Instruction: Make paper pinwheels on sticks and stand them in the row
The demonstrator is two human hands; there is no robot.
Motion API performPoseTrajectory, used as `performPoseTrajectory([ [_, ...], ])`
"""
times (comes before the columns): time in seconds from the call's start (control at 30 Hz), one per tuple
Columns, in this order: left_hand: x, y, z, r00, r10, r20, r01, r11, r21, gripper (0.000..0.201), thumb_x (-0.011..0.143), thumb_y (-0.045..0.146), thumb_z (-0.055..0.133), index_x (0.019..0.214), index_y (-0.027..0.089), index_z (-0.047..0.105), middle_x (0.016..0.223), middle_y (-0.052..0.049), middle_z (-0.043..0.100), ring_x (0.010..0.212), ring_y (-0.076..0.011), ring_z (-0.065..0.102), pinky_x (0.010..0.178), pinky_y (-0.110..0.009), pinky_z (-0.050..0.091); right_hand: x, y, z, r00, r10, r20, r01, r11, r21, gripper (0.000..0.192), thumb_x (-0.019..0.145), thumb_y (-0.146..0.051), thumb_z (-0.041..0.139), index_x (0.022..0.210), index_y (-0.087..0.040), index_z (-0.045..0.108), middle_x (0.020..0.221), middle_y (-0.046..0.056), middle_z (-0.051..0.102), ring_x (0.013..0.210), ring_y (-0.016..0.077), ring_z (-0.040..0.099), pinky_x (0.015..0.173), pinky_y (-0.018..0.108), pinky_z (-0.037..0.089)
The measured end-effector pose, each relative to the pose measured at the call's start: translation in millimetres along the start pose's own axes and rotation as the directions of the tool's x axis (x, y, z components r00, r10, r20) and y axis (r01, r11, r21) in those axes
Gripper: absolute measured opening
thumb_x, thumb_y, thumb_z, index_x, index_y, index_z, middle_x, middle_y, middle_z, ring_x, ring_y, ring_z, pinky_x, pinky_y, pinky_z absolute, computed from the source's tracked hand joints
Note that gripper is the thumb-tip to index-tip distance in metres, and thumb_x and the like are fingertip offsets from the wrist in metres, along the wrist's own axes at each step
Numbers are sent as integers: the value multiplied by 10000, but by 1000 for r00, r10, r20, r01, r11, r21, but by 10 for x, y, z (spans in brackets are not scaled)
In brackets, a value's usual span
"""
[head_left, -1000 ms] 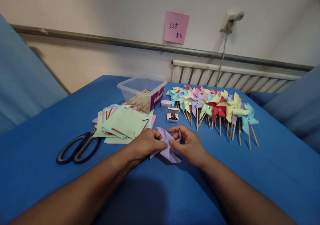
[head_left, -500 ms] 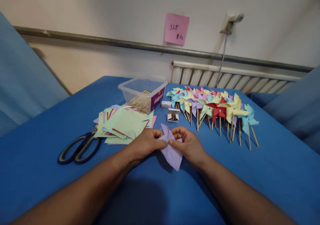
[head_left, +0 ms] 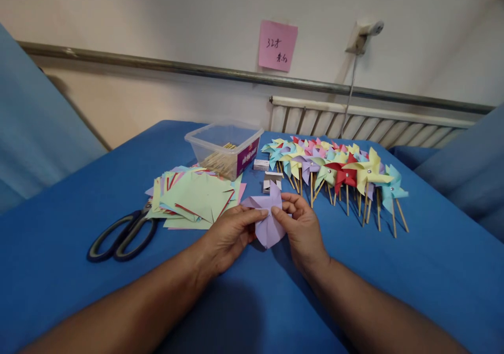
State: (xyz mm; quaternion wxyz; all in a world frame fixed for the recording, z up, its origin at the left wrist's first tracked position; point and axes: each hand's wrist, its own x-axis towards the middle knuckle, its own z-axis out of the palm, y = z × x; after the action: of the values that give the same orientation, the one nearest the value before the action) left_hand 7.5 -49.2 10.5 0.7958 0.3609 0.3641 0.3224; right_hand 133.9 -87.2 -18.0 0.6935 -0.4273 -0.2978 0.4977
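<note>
Table [head_left: 433, 270] centre: folded paper [head_left: 268, 220] held between left hand [head_left: 230, 233] and right hand [head_left: 301, 228]. Scissors [head_left: 122, 233] left; paper stack [head_left: 195, 196] just behind. Tub [head_left: 224, 146] toward far edge. Pinwheels [head_left: 338, 173] far right.

Soft, even indoor light, faint shadows under the forearms (edges bowed by the wide lens), centre sharp.

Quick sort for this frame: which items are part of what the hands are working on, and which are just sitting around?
In use:
- lilac paper pinwheel, pinched by left hand and right hand

Lying about:
- scissors
- stack of cut paper squares
- clear tub of wooden sticks
- small open box
- finished pinwheels
- pink note on wall
</note>
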Motion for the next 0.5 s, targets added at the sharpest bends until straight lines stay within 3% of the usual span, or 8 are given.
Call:
performPoseTrajectory([
  [0.13,-9,-16,-3,1000,27,-11,-26,999,29,354,651,204,751,993,126,703,935,-105,722,773,-190,659,755,-304,504,-22,14,1,1000,14,27,-14,1000,3,337,686,-267,755,959,-209,565,704,-49,625,597,101,581,589,231,470],
  [0.33,-10,-10,-12,996,59,-71,-53,995,90,320,651,165,733,965,106,705,861,-96,726,723,-182,653,733,-300,513,-19,22,-22,997,7,79,-5,1000,-31,318,729,-257,702,1004,-211,548,743,-22,622,638,118,581,624,258,481],
  [0.43,-18,56,-10,993,45,-106,-42,999,28,275,652,121,713,926,99,705,832,-92,727,709,-183,656,706,-288,527,-38,-22,-50,983,-146,113,167,964,-205,388,761,-208,631,1130,-237,518,1012,50,630,897,180,603,798,348,496],
  [0.5,-25,112,-21,991,17,-133,-20,1000,-21,256,656,108,705,911,101,699,831,-88,726,705,-183,658,686,-285,537,-64,-69,-66,939,-276,206,336,867,-369,447,737,-142,606,1160,-263,530,1204,71,554,1108,222,532,929,408,448],
])
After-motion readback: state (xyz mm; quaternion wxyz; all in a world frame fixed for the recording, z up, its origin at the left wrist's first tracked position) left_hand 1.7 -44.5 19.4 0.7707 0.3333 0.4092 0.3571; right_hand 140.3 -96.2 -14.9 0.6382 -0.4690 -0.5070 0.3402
